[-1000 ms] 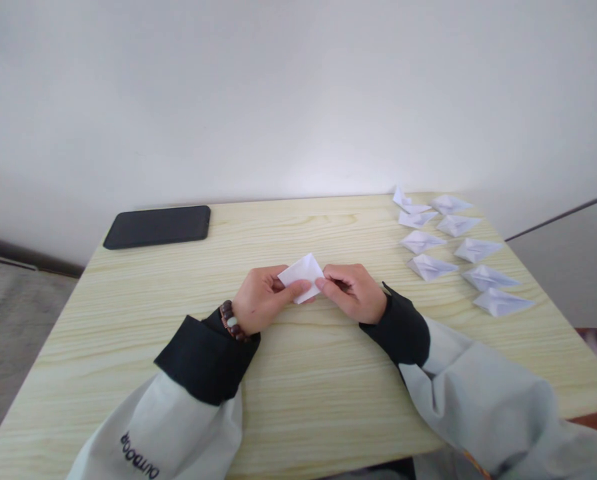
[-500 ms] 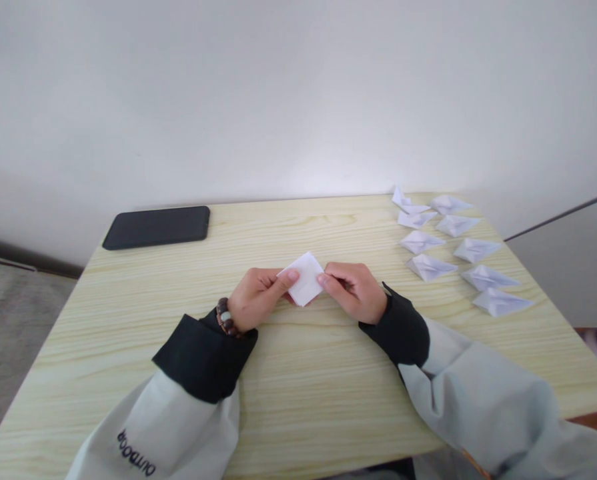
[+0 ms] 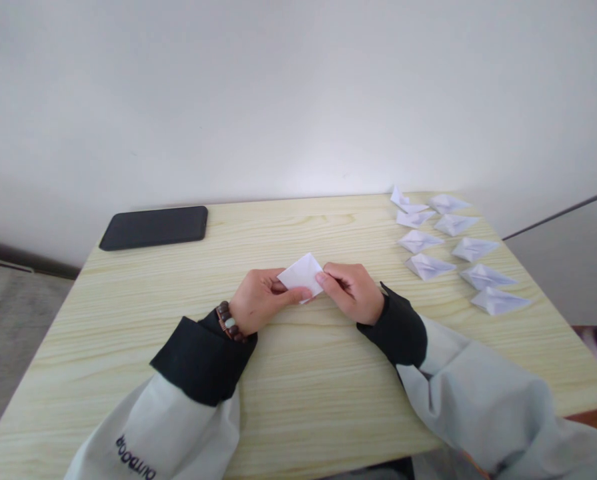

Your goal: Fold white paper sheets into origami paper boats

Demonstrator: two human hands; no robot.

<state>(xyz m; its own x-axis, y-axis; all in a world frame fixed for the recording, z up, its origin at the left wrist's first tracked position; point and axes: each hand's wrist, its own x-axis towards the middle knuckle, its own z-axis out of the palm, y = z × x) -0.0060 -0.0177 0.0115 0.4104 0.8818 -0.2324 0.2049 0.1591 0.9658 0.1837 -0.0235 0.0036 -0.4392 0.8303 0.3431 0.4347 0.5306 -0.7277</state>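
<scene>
A small folded piece of white paper [image 3: 301, 273] sits between my two hands, just above the light wooden table [image 3: 298, 373]. My left hand [image 3: 261, 300], with a bead bracelet at the wrist, is closed and pinches the paper's lower left edge with thumb and fingers. My right hand [image 3: 352, 291] is closed on the paper's right corner. Both wrists rest on the table.
A black phone [image 3: 153, 227] lies flat at the table's back left corner. Several folded white paper boats [image 3: 448, 250] lie in two rows at the back right, near the table's right edge. A pale wall stands behind the table.
My left thumb slid along the paper's lower edge toward the right and the paper tilted slightly; both hands kept hold of it and stayed in place.
</scene>
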